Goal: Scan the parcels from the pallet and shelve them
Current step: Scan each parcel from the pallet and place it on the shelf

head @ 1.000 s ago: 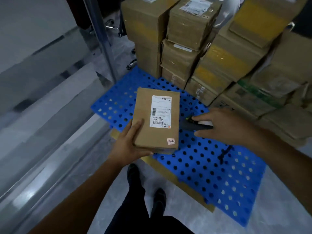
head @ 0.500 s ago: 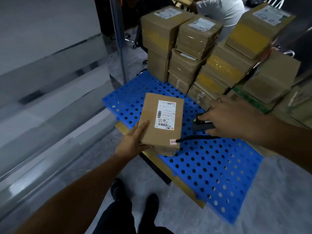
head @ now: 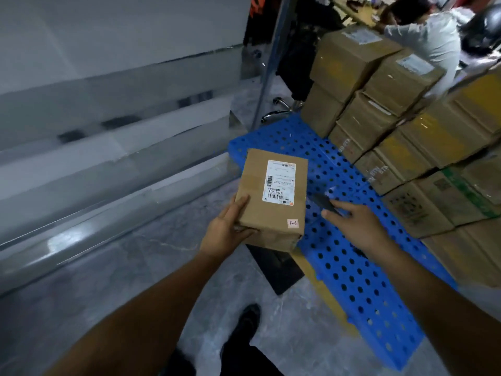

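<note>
Boxes [head: 379, 109] are sitting stacked on the blue pallet [head: 352, 283]. The parcel [head: 253, 204] is being held label-up above the pallet's left corner, the left hand [head: 225, 234] gripping its near end, thumb on top. The right hand [head: 355, 226] is curling round a blurred scanner [head: 322, 201] just beside it.

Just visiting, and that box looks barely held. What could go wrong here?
1. The left hand grips the parcel at one near corner only, so it may tip and fall to the floor.
2. The scanner in the right hand sits beside the parcel, not over its label, so a scan could miss.
3. The boxes on the pallet look unevenly stacked; a bump might shift them.
</note>
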The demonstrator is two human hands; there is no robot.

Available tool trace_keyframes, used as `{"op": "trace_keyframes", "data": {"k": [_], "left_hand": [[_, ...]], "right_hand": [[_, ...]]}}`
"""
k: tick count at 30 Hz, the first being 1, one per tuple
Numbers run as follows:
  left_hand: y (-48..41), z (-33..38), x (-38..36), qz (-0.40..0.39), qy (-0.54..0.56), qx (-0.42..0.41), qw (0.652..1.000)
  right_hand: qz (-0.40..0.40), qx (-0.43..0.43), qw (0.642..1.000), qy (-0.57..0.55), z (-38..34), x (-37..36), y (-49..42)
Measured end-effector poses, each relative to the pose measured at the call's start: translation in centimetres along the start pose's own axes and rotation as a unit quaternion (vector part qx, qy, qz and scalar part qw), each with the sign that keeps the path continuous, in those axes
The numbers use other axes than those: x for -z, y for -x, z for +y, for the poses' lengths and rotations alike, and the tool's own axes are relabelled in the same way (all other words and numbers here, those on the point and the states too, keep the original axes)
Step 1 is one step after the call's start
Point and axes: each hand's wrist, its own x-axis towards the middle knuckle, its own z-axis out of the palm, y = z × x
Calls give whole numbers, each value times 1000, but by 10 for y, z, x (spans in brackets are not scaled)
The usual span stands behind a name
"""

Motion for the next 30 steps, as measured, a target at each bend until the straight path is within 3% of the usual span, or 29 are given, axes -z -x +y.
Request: {"op": "trace_keyframes", "data": {"k": [6,14,23,30], "left_hand": [[36,-36,47,70,62,20,995],[139,-119,217,211,4,71,975],[300,-162,417,411,-56,156,896],[392,-201,524,487,-114,219,838]], "right_hand": [[-3,1,1000,4,-28,-64,10],[-81,182,980,-10,-172,-211,37],[-215,352,911,6,-377,-388,122],[-299,445,844,24,-496,-510,178]]}}
